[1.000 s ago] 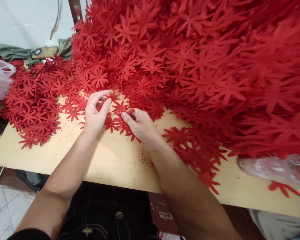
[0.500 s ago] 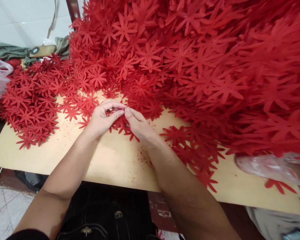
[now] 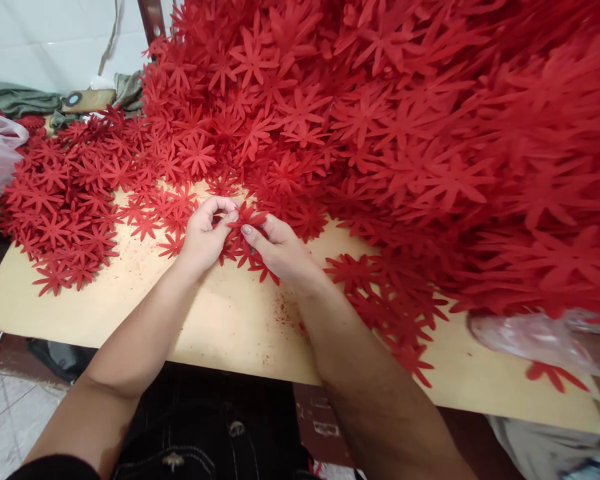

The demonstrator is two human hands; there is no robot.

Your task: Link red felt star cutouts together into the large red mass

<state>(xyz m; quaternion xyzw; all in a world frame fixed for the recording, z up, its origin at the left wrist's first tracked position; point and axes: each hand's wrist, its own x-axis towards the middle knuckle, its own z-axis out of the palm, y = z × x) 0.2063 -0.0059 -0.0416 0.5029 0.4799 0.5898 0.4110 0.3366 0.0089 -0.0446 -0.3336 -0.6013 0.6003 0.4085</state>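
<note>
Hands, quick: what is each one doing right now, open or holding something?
Left hand: closed, pinching a red flower cutout between thumb and fingers.
Right hand: closed, pinching the same red flower cutout from the other side.

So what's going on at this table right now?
A person sits at a wooden table heaped with red flower cutouts. Both hands meet near the middle: the left hand and right hand pinch one red flower between their fingertips, just above loose ones on the table. A big pile fills the right side, a flatter spread lies left.
</note>
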